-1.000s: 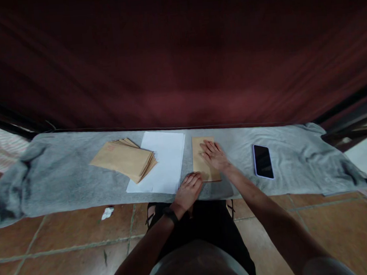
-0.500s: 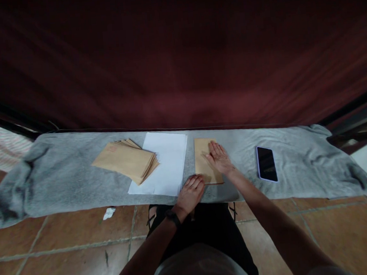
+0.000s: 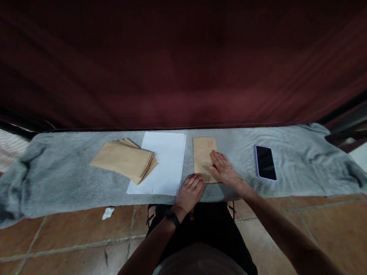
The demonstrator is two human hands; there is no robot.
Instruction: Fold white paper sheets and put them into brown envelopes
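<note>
A brown paper envelope (image 3: 204,153) with red print at its upper right lies upright before me on the grey cloth. My right hand (image 3: 224,168) rests flat on its right side, fingers stretched out. At the envelope's lower left corner lies my left hand (image 3: 192,190), its fingers extended and touching the edge; a dark band is on that wrist. To the left, white paper sheets (image 3: 168,164) are stacked on the cloth. A fanned pile of brown envelopes (image 3: 124,159) partly covers them.
A phone (image 3: 266,163) with a pale purple case lies on the grey cloth (image 3: 304,161) to the right. Behind the cloth rises a dark red curtain-like surface (image 3: 180,99). A crumpled white scrap (image 3: 108,213) is on the tiled floor (image 3: 69,267).
My right hand has slid down the envelope toward me, uncovering the red print near its top. My left hand stays at the lower left corner.
</note>
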